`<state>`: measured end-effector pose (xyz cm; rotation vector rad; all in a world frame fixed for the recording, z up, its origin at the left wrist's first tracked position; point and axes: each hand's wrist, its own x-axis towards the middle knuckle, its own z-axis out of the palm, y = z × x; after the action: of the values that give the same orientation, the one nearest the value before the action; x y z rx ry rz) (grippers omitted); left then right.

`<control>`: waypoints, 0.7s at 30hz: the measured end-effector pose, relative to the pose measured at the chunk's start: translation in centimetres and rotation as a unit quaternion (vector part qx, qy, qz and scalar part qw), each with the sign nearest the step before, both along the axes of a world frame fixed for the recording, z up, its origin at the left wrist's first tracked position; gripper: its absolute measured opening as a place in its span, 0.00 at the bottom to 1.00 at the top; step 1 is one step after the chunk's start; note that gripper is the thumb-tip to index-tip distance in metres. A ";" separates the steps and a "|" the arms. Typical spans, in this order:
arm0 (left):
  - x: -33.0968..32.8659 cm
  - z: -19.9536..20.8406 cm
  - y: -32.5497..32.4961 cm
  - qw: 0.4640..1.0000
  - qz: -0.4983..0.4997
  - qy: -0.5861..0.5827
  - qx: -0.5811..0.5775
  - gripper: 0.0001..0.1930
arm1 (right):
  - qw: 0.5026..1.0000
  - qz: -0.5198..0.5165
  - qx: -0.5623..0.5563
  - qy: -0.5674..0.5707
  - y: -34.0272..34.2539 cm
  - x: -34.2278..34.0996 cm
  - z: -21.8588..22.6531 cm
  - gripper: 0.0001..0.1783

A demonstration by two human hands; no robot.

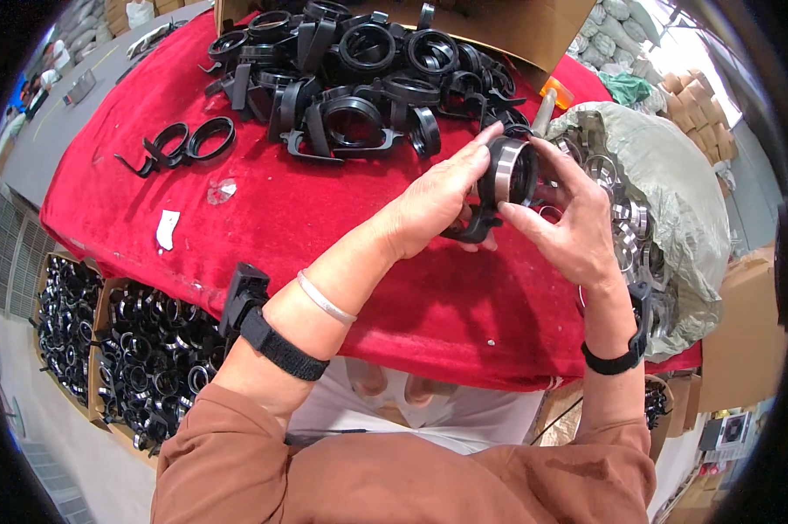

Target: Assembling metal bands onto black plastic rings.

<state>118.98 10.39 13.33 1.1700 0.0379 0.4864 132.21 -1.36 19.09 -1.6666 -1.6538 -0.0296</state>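
Over the right part of the red-covered table, both hands grip a black plastic ring bracket (476, 227), tilted on its side. A shiny metal ring (505, 171) sits at its round part. My left hand (437, 199) is closed round the bracket's left side, fingers partly hidden behind it. My right hand (579, 220) is closed on the opposite side, thumb against the metal ring and fingers over the far rim. Beyond my hands lies a heap of similar black ring brackets (355, 120). Beside my right hand, loose metal rings (625, 229) spill from a pale plastic sack (686, 196).
A separate black double-ring bracket (168, 147) and a white scrap (168, 229) lie on the red cloth (280, 201). A cardboard box (498, 35) stands behind the heap. Boxes full of ring parts (154, 367) stand on the floor at left. An orange-tipped tool (554, 91) lies near the sack.
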 end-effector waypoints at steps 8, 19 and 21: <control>-0.6 0.2 -1.4 0.999 0.033 -0.027 -0.025 0.29 | 0.998 0.014 -0.019 0.059 -0.4 -0.7 -0.9 0.38; -3.9 -1.8 0.0 0.861 0.315 0.127 0.379 0.24 | 0.981 -0.004 -0.025 0.193 -1.4 -0.7 -2.5 0.41; -9.1 1.6 1.9 0.687 0.380 0.243 0.571 0.22 | 0.971 -0.068 0.022 0.227 -3.4 2.2 -3.0 0.30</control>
<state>109.84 12.32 14.91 2.5372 0.8202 0.9747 134.37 -4.76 16.12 -1.6048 -1.1859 0.2296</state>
